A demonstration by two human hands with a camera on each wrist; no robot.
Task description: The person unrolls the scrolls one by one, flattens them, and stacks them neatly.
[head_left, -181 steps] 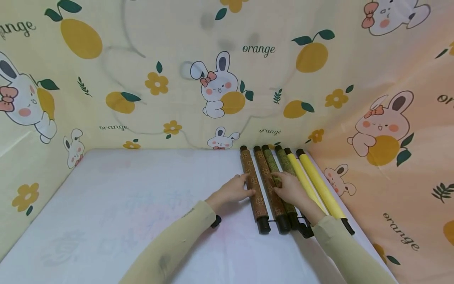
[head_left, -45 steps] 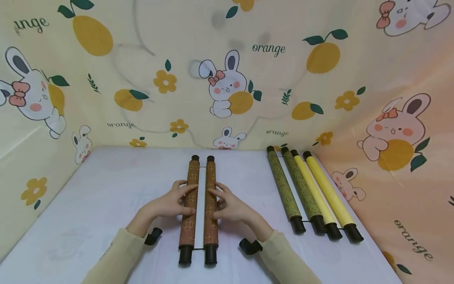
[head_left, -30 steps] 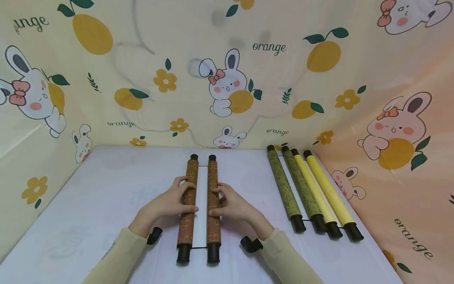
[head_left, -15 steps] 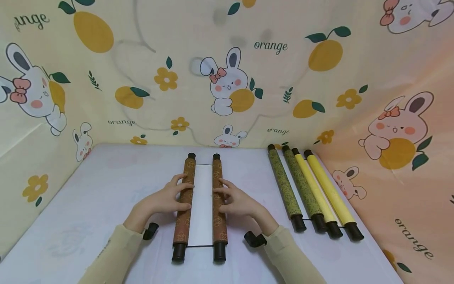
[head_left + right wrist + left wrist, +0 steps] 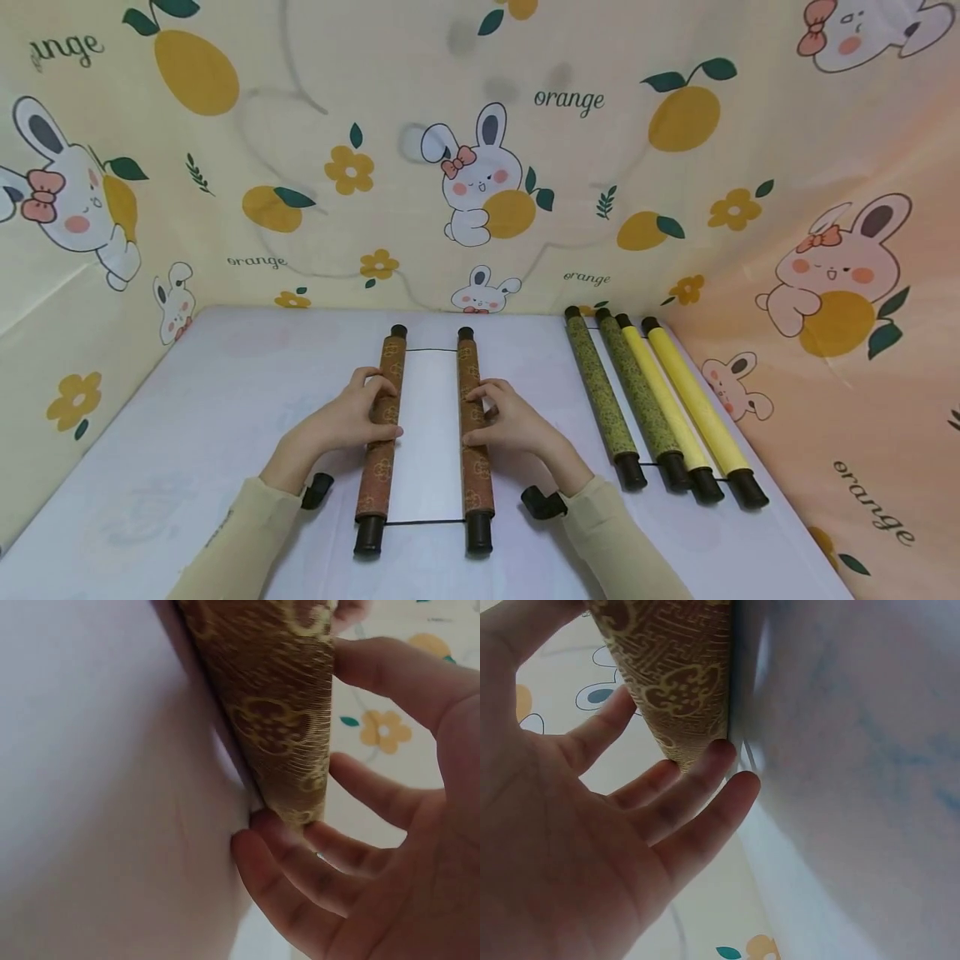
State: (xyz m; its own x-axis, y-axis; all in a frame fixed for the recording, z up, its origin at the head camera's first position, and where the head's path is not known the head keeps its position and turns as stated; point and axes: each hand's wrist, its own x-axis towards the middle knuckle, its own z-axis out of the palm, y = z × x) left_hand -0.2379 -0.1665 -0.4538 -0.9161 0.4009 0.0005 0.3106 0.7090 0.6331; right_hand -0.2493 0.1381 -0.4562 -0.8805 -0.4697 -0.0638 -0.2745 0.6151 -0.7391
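Scroll [image 5: 427,433] between left hand [image 5: 347,422] and right hand [image 5: 516,423], roller [image 5: 377,477] in each

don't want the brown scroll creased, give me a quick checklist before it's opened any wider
1. Left hand gripping left brown roller: ok
2. Right hand gripping right brown roller: ok
3. White sheet between them looks flat: ok
4. Green scroll apart from right brown roller: ok, table shows between
5. Brown rollers exactly parallel: cannot tell, the camera angle skews them
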